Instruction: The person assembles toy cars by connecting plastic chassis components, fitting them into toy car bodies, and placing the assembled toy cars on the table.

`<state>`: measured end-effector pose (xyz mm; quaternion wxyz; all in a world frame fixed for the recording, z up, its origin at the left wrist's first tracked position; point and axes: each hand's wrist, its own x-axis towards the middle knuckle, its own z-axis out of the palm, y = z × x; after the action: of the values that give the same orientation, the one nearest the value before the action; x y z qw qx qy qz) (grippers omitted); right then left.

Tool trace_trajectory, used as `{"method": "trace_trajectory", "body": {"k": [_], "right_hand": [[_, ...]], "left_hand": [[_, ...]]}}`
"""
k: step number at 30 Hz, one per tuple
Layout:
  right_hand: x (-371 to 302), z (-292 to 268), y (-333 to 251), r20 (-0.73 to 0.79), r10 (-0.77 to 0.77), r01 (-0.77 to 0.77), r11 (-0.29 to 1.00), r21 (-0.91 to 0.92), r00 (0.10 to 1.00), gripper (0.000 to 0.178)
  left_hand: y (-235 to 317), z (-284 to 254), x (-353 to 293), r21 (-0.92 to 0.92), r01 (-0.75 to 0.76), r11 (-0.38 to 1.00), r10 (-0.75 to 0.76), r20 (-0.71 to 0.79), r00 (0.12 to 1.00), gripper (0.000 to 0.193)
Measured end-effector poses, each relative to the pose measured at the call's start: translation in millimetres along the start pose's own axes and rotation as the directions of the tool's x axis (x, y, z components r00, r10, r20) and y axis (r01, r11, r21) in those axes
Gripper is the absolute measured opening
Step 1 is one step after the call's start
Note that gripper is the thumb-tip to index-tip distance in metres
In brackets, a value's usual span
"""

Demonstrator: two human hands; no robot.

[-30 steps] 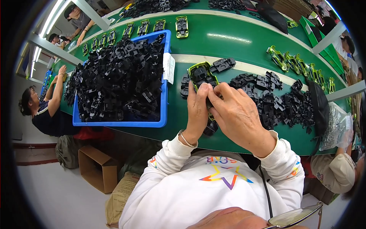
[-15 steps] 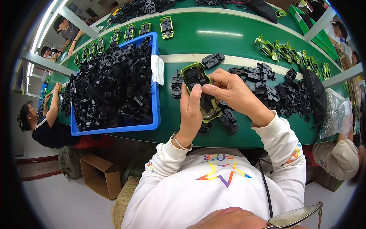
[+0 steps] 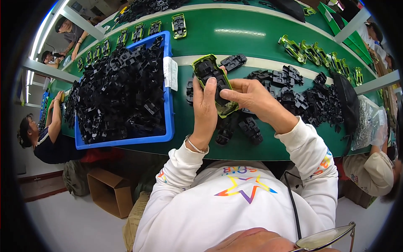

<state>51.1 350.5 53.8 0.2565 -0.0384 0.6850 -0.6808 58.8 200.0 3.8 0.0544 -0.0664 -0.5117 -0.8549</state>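
Observation:
Between my two hands is a lime-green toy car body shell (image 3: 227,111), its hollow side facing up and tilted above the table. A black plastic chassis piece (image 3: 207,69) lies inside it along most of its length. My left hand (image 3: 204,107) grips the shell's left side, thumb pressed on the black piece. From the right, my right hand (image 3: 258,100) holds the other side, its thumb also on the black piece and its fingers partly hidden behind. Loose black chassis pieces (image 3: 251,129) lie on the green table just under and around my hands.
A blue crate (image 3: 169,126) heaped with black parts stands at left. More black parts (image 3: 310,105) are piled at right beside a black bag (image 3: 346,98) and a clear plastic bag (image 3: 366,122). Green shells (image 3: 179,26) line the green conveyor (image 3: 235,31). Co-workers sit around.
Both hands have shifted slightly up and left with the shell, which is tilted differently. The black piece now extends over more of the shell's inside.

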Motion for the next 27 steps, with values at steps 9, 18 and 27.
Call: {"method": "trace_trajectory", "body": {"k": [9, 18, 27], "right_hand": [[3.4, 2.1, 4.5, -0.026, -0.019, 0.021, 0.996, 0.085, 0.999, 0.029], [44.2, -11.0, -17.5, -0.076, 0.001, 0.005, 0.997, 0.078, 0.997, 0.025], [213.6, -71.8, -24.5, -0.310, -0.075, -0.017, 0.959, -0.284, 0.948, 0.040]], "left_hand": [[8.9, -7.9, -0.9, 0.030, 0.050, 0.998, -0.054, 0.153, 0.987, 0.044], [0.6, -19.1, 7.7, -0.059, 0.082, 0.995, -0.074, 0.128, 0.989, 0.081], [2.9, -31.1, -3.2, 0.032, 0.047, 0.998, -0.047, -0.001, 0.999, 0.052]]}}
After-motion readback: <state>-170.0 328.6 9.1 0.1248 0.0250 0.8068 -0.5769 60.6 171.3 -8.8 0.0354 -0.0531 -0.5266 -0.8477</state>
